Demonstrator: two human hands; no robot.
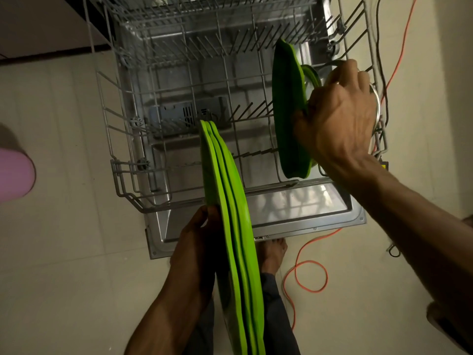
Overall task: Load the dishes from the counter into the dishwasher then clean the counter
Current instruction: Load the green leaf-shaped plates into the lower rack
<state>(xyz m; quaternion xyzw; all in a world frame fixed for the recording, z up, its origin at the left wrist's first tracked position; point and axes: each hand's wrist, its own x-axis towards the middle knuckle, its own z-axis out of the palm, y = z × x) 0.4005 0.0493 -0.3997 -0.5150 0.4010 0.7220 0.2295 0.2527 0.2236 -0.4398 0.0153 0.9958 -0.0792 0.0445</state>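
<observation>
Right hand grips plate; left hand holds plate stack.

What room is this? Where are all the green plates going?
Probably a kitchen. An open dishwasher has its wire rack pulled out over a tiled floor. The right hand sets one green plate into the rack, and the left hand holds a stack of plates.
</observation>
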